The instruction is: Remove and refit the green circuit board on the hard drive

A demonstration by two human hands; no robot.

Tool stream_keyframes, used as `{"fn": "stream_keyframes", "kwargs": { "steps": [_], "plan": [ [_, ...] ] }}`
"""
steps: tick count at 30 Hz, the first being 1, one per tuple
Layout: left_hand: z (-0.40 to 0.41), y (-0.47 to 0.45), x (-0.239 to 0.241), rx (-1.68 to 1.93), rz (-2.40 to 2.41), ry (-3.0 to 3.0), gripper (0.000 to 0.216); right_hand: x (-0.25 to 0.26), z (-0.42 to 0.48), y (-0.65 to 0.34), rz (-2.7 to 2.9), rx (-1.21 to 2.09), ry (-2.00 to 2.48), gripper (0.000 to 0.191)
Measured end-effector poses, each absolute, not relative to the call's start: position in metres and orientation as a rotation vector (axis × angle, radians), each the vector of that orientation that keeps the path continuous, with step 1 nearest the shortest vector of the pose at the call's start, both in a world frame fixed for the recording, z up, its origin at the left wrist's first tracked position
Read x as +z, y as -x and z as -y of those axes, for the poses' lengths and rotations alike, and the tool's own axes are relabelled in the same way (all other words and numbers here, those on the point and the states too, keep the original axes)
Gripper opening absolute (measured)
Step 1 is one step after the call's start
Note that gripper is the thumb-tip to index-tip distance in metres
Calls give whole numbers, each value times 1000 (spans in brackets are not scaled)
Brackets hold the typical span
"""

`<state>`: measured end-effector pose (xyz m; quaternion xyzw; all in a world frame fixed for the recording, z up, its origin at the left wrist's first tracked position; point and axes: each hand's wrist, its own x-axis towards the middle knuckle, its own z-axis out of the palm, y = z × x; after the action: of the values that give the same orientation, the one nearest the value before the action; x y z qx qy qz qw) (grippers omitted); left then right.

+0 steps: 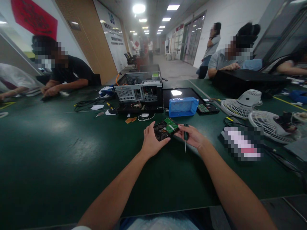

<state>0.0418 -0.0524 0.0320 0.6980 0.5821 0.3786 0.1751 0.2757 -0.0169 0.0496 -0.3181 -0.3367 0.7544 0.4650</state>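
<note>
A hard drive, black with a green circuit board facing up, is held above the green table. My left hand grips it along its left and near sides, fingers behind and thumb in front. At its right end, the fingertips of my right hand reach the board's corner. That hand is closed around a screwdriver with a dark handle, its thin metal shaft pointing down, away from the drive. Beyond my hands, a blue plastic bin rests on its side, its opening facing me.
An opened computer case stands past the drive, with a dark flat panel beside it. Another drive with a green board lies right of the bin. White fan parts and cables crowd the right. Co-workers sit across the table.
</note>
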Motion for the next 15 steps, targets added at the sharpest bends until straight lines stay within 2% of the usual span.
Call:
{"fn": "stream_keyframes", "kwargs": {
  "steps": [5, 12, 15],
  "plan": [
    [51, -43, 30, 1111, -1752, -1915, 105, 35, 23, -240, 784, 1836, 695, 22],
    [54, -46, 27, 1043, -1757, -1877, 111, 23, 23, -231, 724, 1732, 827, 23],
    [48, -42, 30, 1101, -1655, -1796, 102, 27, 21, -238, 724, 1710, 844, 21]
  ]
}}
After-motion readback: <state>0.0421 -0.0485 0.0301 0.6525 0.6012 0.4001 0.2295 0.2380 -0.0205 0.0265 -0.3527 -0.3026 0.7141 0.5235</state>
